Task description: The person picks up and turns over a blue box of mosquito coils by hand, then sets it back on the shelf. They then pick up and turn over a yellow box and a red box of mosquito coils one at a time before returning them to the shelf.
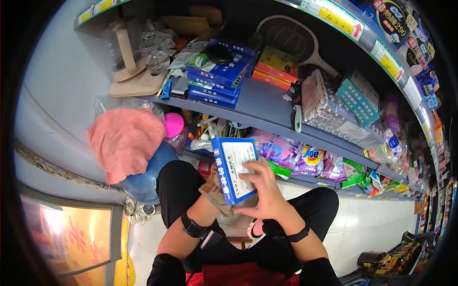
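Note:
A flat blue box (234,169) with a white printed label is held up in front of my lap. My left hand (212,190) grips it from behind, with a brown cloth (220,201) bunched between palm and box. Most of the left fingers are hidden. At the box's right side is my right hand (265,190), fingers spread over the label's edge and thumb apart below. Just beyond, similar blue boxes (214,78) are stacked on the grey shelf (267,105), topped by a dark oval object (218,54).
An electric mosquito swatter (288,40), orange boxes (274,71) and a teal box (360,97) sit on the shelf. Detergent bags (310,159) fill the level below. To the left are a pink towel (126,143) and a blue water bottle (152,176).

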{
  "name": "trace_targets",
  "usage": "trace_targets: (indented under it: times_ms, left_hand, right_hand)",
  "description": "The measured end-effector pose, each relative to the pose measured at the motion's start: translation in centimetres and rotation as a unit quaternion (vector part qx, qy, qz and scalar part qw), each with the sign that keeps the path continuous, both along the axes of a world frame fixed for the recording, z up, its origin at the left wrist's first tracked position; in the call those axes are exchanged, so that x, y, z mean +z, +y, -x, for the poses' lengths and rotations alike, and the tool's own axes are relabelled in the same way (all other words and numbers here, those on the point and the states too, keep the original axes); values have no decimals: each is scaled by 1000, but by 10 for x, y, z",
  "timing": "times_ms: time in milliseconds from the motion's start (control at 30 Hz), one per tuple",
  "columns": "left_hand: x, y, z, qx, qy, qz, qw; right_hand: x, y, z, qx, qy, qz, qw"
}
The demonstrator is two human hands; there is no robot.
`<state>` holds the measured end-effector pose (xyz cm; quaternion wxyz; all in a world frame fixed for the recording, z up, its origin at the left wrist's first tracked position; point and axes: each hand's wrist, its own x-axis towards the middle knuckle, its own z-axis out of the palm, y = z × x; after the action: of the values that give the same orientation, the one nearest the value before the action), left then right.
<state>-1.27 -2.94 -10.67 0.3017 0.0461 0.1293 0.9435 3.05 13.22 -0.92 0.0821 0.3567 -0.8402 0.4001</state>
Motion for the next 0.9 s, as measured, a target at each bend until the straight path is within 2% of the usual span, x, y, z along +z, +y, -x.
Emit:
trace_targets:
  times_ms: [67,133,167,267,300,400,500,633,767,900]
  left_hand:
    - [12,1,-12,-33,25,58,997]
    - [31,5,-22,-68,51,113,990]
    - [30,3,-16,-136,84,39,986]
    - [13,13,-17,-83,115,7,990]
    - [14,11,-18,-78,62,0,995]
    - [44,-4,-21,-99,13,58,993]
    - [32,-3,-24,13,28,178,984]
    - [59,-7,-39,129,76,92,984]
    - [57,3,-38,92,94,79,988]
    - [15,6,-39,25,3,46,999]
  right_hand:
    - [10,3,6,28,19,13,999]
    - [13,6,5,2,15,-47,999]
    - [18,4,2,-24,5,-73,997]
    - [18,2,-1,-58,5,-137,989]
    - [17,1,-1,-60,8,-136,989]
    - [10,3,4,-55,8,-90,994]
    - [10,5,3,-70,-8,-63,996]
    - [4,-4,-6,-81,-14,-22,996]
    - [2,-9,-12,-87,-1,5,996]
    - [13,-6,-4,-101,22,-1,995]
